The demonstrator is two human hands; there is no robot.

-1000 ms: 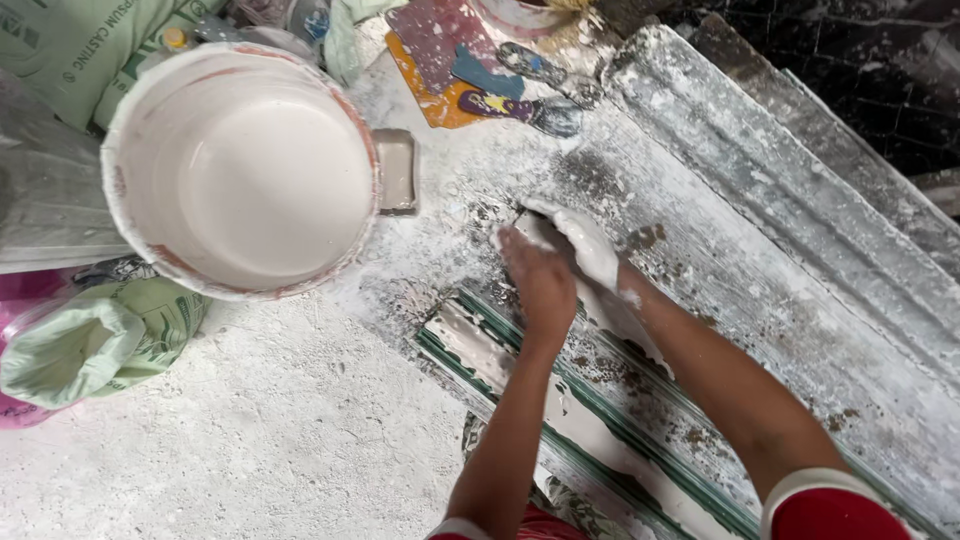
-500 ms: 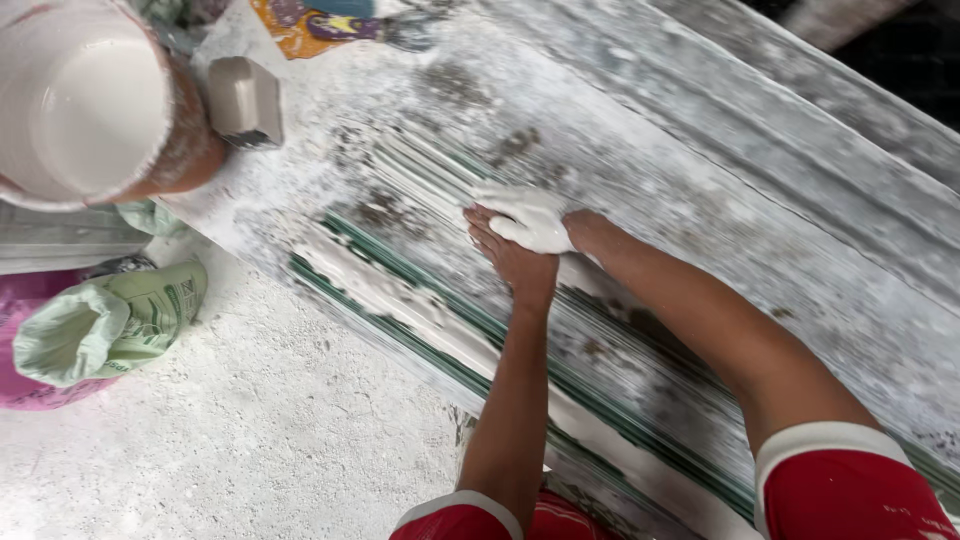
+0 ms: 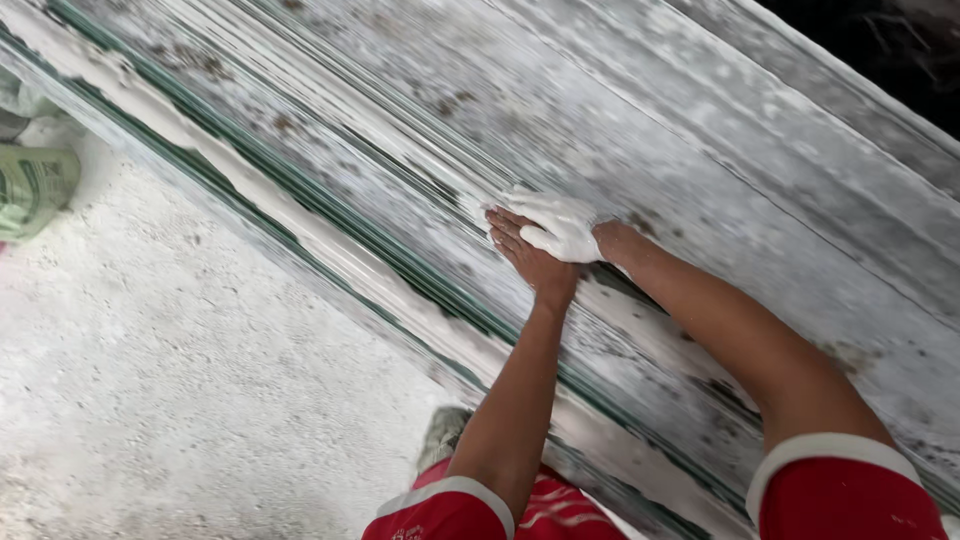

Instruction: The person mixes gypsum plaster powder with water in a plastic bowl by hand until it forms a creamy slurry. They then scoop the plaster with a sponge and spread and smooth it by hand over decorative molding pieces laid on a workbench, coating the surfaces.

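left hand (image 3: 528, 258): flat, fingers open — on long moulding (image 3: 700, 180)
right hand (image 3: 560, 225): plaster-white, fingers spread — pressed alongside

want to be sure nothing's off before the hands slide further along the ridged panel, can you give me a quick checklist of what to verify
1. Right hand coated in white paste and pressed on the long grey ridged moulding panel: ok.
2. Left hand flat on the panel beside the right hand, touching it: ok.
3. Paste cover on the panel ahead of the hands: not ok, patchy, dark spots and green stripes show.
4. Supply of paste within reach: cannot tell, no container in view.
5. Green woven sack on the white dusty floor, apart from the panel: ok.
6. Whether the right hand holds a cloth: cannot tell.
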